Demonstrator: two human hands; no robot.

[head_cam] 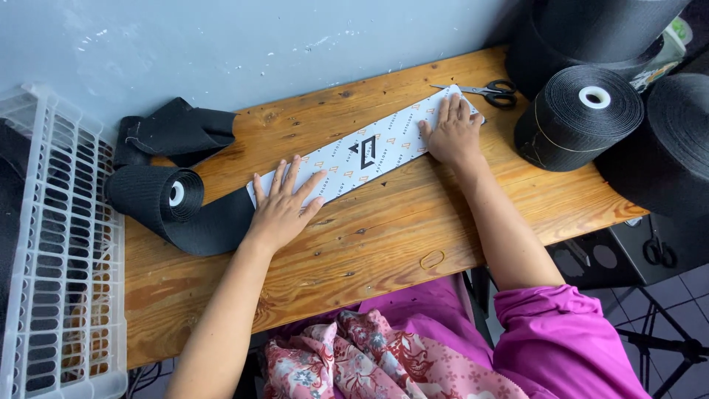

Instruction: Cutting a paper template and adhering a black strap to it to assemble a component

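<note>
Head view: left hand (283,209) lies flat, palm down, fingers spread, pressing the 8 o'clock end of a long white printed strip (365,153). Right hand (453,133) flat too, fingers close together, on the strip's 2 o'clock end. Strip runs diagonally across the wooden table (369,244), over black webbing from a roll (168,196) at 9 o'clock. Scissors (493,92) just beyond the right hand at 1 o'clock. Both forearms extended, sleeves pushed back

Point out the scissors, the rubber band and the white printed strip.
scissors (499,93), head view, on the black handles.
rubber band (432,259), head view, on the loop's rim.
white printed strip (367,151), head view, mid-strip between the hands.
</note>
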